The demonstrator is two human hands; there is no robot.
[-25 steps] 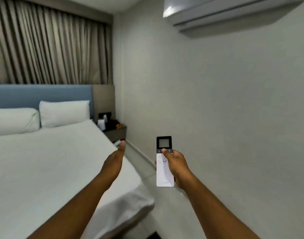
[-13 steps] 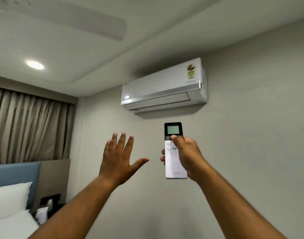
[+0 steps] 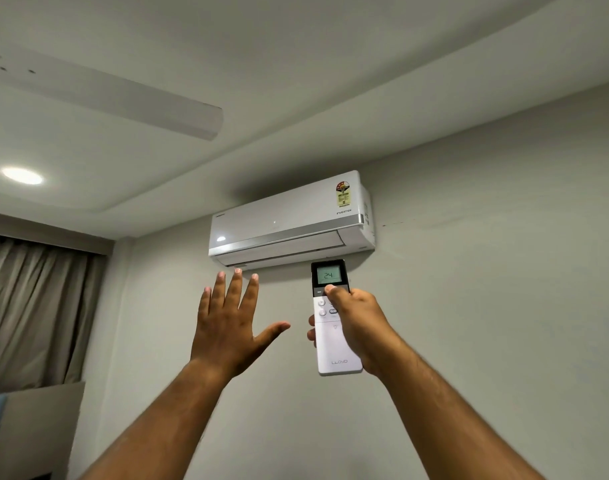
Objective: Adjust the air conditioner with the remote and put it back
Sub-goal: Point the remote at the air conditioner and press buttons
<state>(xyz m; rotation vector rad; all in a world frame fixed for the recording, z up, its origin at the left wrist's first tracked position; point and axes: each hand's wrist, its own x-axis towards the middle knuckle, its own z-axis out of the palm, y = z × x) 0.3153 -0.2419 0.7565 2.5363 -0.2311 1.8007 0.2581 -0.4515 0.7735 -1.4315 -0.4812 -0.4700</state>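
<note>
Your view tilts up at a pale wall with the air conditioner mounted high on it, its top edge close under a stepped ceiling and its lower flap just above your raised arms. To its right the wall runs bare to the frame's edge; to its left the wall meets a corner, where grey curtains hang. A ceiling fan blade reaches across the upper left, and a round ceiling light glows below it. Between the unit's underside and your hands the space is open wall.

Your right hand is clamped around the remote, fingers wrapped behind its white body and the thumb pressed on the dark band just under the screen, which reads 24. The remote stands upright, its dark top end overlapping the air conditioner's bottom edge in the view, though whether it is near the unit in depth you cannot tell.

Your left hand holds nothing: palm away from you, fingers spread and pointing up, thumb stretched toward the remote without touching it.
</note>
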